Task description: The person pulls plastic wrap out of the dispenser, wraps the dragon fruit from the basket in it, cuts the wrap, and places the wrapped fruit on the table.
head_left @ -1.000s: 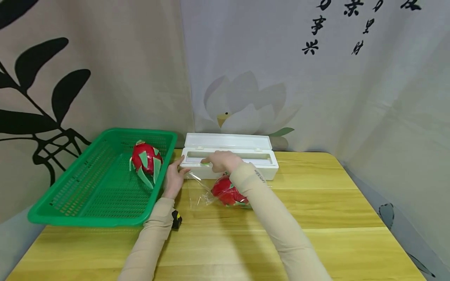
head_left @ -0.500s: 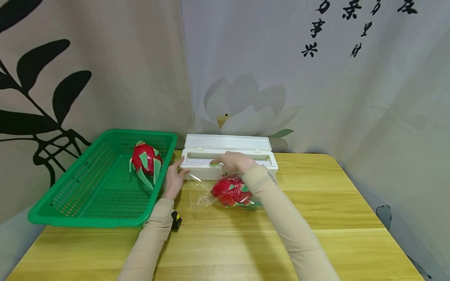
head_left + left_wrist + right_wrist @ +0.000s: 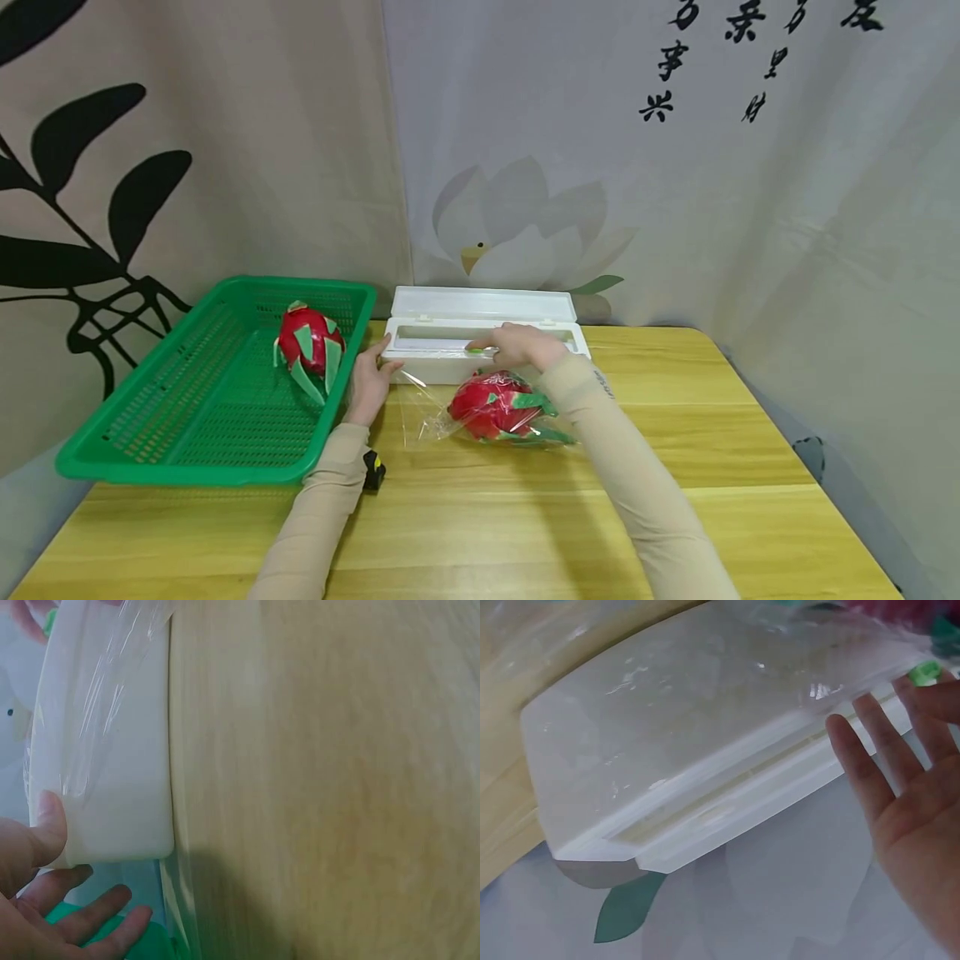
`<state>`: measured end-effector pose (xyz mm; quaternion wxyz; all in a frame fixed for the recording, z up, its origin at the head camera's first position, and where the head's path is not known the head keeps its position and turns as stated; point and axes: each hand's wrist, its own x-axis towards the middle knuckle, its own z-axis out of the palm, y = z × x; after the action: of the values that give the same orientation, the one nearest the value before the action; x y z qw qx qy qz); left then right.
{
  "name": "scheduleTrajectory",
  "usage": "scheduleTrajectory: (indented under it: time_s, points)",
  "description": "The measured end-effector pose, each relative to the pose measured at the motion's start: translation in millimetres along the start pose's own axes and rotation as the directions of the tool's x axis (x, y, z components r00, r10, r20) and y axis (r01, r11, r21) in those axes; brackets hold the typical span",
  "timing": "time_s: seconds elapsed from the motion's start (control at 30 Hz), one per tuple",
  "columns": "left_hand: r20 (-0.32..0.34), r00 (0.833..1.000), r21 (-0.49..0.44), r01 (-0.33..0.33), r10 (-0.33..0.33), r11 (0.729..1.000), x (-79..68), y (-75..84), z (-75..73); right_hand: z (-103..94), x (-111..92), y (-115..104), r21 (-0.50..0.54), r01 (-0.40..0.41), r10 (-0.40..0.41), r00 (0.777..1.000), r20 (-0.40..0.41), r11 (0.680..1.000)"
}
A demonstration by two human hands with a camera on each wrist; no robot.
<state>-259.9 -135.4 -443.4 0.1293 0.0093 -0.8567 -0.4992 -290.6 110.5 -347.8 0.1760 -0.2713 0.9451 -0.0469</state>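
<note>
White plastic box (image 3: 431, 371) near the far edge of the table (image 3: 450, 533), with its lid (image 3: 483, 303) raised along the back and a long opening in the top. Left hand (image 3: 369, 383) clamped on the left end of the box: thumb against the front, index finger at the end, remaining fingers spread in the left wrist view. Right hand (image 3: 517, 343) well apart from the left, over the front edge of the box, with thumb and index finger pinching a small green slider (image 3: 474, 350); other fingers extended in the right wrist view. Clear film (image 3: 420, 425) from that front edge down to the table, loose and creased, with shiny streaks. Red dragon fruit (image 3: 483, 408) with green scales just in front of the box, on the table, covered by the film and between the two forearms. To the left, green basket (image 3: 187, 477) of perforated plastic, reaching past the table's left edge; second dragon fruit (image 3: 307, 337) inside, near the right wall. Beige sleeves (image 3: 307, 517) on both arms, with a black-and-yellow object (image 3: 373, 472) at the left wrist, too small to identify. Behind everything, pale cloth backdrop (image 3: 300, 167) printed with black leaves (image 3: 150, 192), pale lotus (image 3: 525, 217) and black characters (image 3: 656, 107).
</note>
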Motion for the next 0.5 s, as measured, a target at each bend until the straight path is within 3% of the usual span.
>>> scheduleTrajectory:
  time_s: [0.5]
  points:
    - [0.011, 1.0, -0.008, -0.005, 0.005, 1.0, 0.4, -1.7, -1.3, 4.9, -6, 16, 0.028, 0.007, -0.007, 1.0, -0.021, 1.0]
